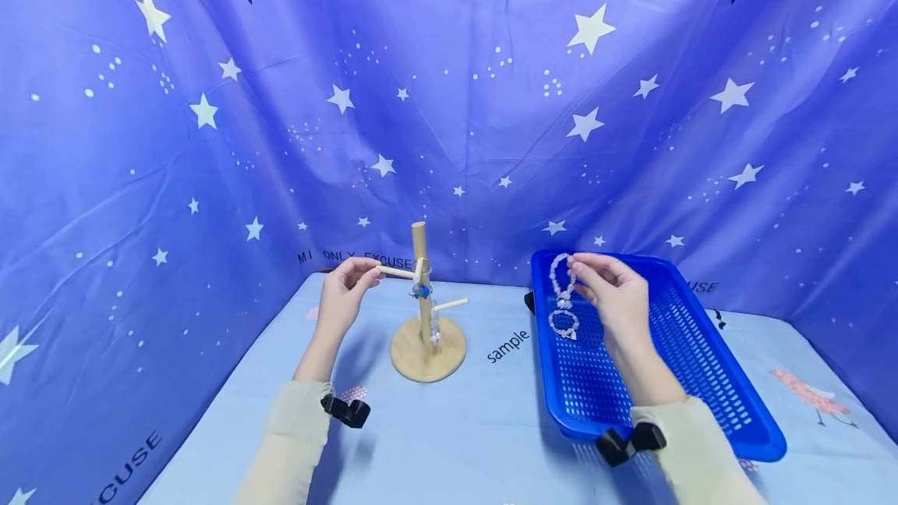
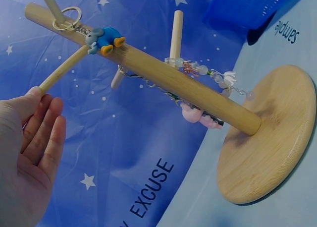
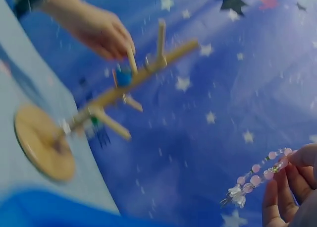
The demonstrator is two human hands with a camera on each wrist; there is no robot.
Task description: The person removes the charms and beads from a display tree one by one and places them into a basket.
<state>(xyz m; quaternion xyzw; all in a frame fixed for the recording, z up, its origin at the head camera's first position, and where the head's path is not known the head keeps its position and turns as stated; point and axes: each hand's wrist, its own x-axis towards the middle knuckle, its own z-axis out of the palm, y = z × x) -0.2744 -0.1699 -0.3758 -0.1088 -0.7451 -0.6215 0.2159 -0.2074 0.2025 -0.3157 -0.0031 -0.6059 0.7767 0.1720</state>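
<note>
My left hand [image 1: 342,294] pinches the end of a wooden peg [image 2: 64,71] on the left side of a wooden stand [image 1: 424,318]. In the left wrist view, a keychain with a blue-clad grey figure [image 2: 105,40] hangs near the top. Lower pegs carry a pale beaded bracelet [image 2: 203,70] and a keychain with a pink charm [image 2: 192,113]. Over the basket, my right hand [image 1: 620,302] pinches a pink beaded bracelet [image 3: 255,180] with white flower-shaped charms. A second beaded loop [image 1: 563,326] shows just below it; I cannot tell whether it lies in the basket.
The blue plastic basket [image 1: 761,443] stands to the right of the wooden stand on a light blue printed cloth [image 1: 484,427]. A starry blue curtain [image 1: 477,100] closes off the back and sides.
</note>
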